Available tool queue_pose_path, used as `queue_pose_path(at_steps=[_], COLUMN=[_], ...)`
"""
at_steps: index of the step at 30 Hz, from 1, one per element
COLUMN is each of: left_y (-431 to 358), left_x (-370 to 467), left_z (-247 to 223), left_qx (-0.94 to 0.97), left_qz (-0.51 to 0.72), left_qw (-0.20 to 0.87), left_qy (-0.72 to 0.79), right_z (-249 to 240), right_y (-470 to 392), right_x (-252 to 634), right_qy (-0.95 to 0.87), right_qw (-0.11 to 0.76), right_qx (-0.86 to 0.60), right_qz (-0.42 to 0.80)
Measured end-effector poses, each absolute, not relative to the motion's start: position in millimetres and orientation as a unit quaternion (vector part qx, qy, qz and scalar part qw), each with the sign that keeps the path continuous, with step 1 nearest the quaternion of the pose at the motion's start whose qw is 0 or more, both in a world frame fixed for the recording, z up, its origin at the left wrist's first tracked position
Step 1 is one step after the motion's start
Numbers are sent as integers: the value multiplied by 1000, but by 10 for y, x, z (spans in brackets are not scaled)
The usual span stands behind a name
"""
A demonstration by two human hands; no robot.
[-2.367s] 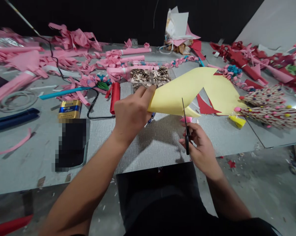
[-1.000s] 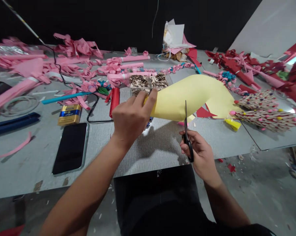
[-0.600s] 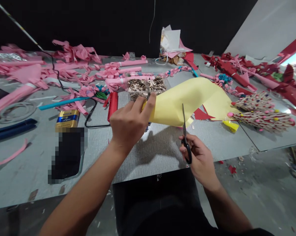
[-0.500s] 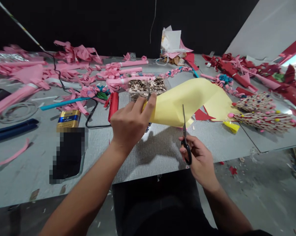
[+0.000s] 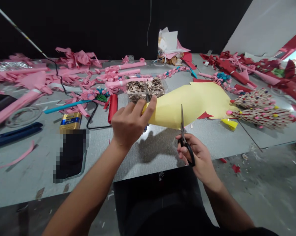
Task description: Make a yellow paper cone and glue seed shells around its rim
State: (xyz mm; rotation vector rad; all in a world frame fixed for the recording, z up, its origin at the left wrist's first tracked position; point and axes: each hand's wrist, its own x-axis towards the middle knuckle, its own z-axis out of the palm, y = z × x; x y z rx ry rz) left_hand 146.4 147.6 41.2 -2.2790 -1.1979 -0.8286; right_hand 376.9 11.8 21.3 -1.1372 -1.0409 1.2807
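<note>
My left hand (image 5: 133,123) grips the left end of a sheet of yellow paper (image 5: 174,103), holding it above the table. In my right hand (image 5: 196,152) is a pair of black-handled scissors (image 5: 182,131), its blades pointing up at the paper's near edge. The blades look nearly closed. Behind the held paper lies a second yellow piece (image 5: 217,98) on the table; where one ends and the other begins is hard to tell. A small red paper scrap (image 5: 205,115) rests beside it. Just past my left hand stands a clear divided box (image 5: 146,88) of thin wooden pieces.
Pink crepe paper strips (image 5: 79,59) spread along the back left. Two cone-shaped decorations (image 5: 263,114) lie at right, near a yellow wrapper (image 5: 229,124). A phone (image 5: 71,154), a gold-and-blue pack (image 5: 70,121) and a dark blue tool (image 5: 17,134) lie at left on the grey table (image 5: 148,164).
The raised curl of the yellow paper has dropped and flattened. The scissors have shifted slightly left, and their handles have spread a little. My left hand keeps its hold.
</note>
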Motion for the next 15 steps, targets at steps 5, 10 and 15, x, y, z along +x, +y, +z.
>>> queue_pose_path(at_steps=[5, 10, 15], left_y=[1483, 1481, 1483], left_x=[1484, 1498, 1496], left_z=[388, 356, 336], left_qx=[-826, -826, -834], left_qz=[-302, -306, -290], left_qw=[230, 246, 257], left_qy=[-417, -404, -393], right_z=[217, 247, 288], right_y=[100, 88, 85], right_x=[3796, 3808, 3803], right_qy=[-426, -438, -441], right_qw=[542, 538, 533], right_qx=[-478, -480, -488], right_qz=[544, 537, 533])
